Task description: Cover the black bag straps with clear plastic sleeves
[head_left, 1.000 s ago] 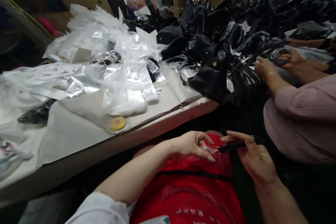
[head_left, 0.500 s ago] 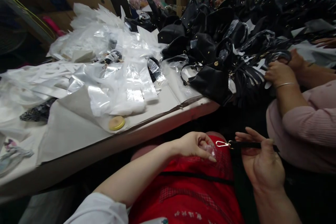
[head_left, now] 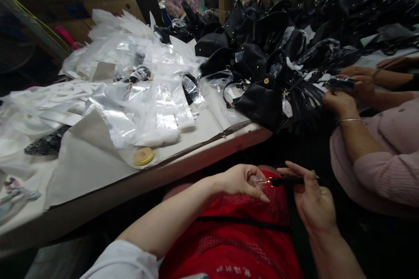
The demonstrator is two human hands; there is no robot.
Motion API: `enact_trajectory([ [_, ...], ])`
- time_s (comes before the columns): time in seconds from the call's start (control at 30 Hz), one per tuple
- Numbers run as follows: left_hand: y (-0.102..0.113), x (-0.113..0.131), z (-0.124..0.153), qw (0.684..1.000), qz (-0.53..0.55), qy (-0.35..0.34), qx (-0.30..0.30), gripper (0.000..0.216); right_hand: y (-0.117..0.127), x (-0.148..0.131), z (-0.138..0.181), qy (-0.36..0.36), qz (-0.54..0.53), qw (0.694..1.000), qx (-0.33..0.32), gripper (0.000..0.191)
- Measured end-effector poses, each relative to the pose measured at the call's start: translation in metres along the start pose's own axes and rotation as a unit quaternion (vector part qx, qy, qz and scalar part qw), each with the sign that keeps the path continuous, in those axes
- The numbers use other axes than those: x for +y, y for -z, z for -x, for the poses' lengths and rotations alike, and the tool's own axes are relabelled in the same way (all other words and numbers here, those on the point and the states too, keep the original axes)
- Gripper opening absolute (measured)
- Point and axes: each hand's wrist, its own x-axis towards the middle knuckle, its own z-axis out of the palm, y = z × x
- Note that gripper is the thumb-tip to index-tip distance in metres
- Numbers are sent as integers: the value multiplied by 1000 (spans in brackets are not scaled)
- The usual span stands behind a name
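Note:
Over my red apron (head_left: 248, 244), my left hand (head_left: 244, 182) is closed around a small crumpled piece of clear plastic (head_left: 258, 180). Facing it, my right hand (head_left: 316, 198) pinches a black strap (head_left: 288, 181) between thumb and fingers. A gold metal clip (head_left: 268, 181) at the strap's end points left and reaches the plastic at my left fingertips. Part of the clip is hidden by the plastic and fingers. The strap's far end fades into the dark behind my right hand.
Clear plastic bags (head_left: 160, 109) cover the white table (head_left: 209, 124) on the left, near a round yellow-edged disc (head_left: 143, 156). Black handbags (head_left: 260, 102) are heaped to the right. A co-worker's hands (head_left: 342, 100) handle a dark item at my right. Other people sit beyond the table.
My right hand has moved left with the strap, bringing the clip from a gap away to the plastic in my left hand. The co-worker's hands at right have shifted.

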Motion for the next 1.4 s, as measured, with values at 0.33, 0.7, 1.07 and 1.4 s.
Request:
enact_trajectory([
  [0.33, -4, -4, -1, 994, -54, 46, -88, 54, 6, 6, -2, 15, 103, 989, -108, 44],
  [0.7, -15, -24, 30, 981, 188, 7, -40, 62, 24, 24, -9, -19, 129, 986, -108, 43],
  [1.07, -15, -39, 38, 992, -109, -58, -21, 72, 21, 25, 3, -21, 109, 988, -106, 48],
  [1.4, -19, -12, 17, 946, -301, -121, 2, 66, 7, 21, 2, 122, 227, 959, -118, 62],
])
